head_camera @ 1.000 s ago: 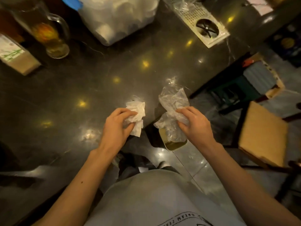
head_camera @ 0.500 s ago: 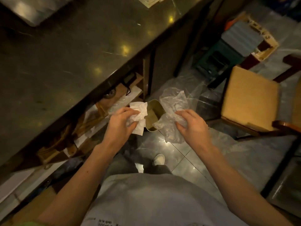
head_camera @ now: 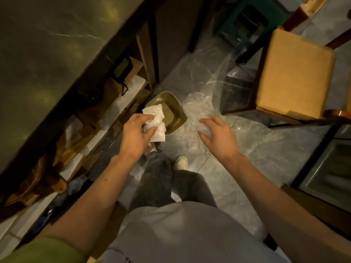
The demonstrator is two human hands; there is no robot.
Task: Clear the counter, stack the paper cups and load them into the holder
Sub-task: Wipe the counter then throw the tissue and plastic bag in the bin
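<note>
My left hand point(head_camera: 135, 132) is shut on a crumpled white tissue point(head_camera: 156, 120), held over the near left edge of an open olive-green waste bin point(head_camera: 176, 109) that stands on the floor beside the counter. My right hand point(head_camera: 218, 134) grips a crumpled clear plastic wrapper point(head_camera: 199, 103) just to the right of the bin's rim. No paper cups or cup holder are in view.
The dark marble counter point(head_camera: 57, 54) fills the upper left, with open shelves point(head_camera: 98, 118) of clutter beneath it. A wooden chair with a tan seat point(head_camera: 292, 73) stands at the right. My legs and a white shoe point(head_camera: 181, 162) are below the bin on the grey tiled floor.
I have stepped back from the counter and looked down. Both hands carried the tissue and plastic wrapper off the counter edge and down to the bin on the floor.
</note>
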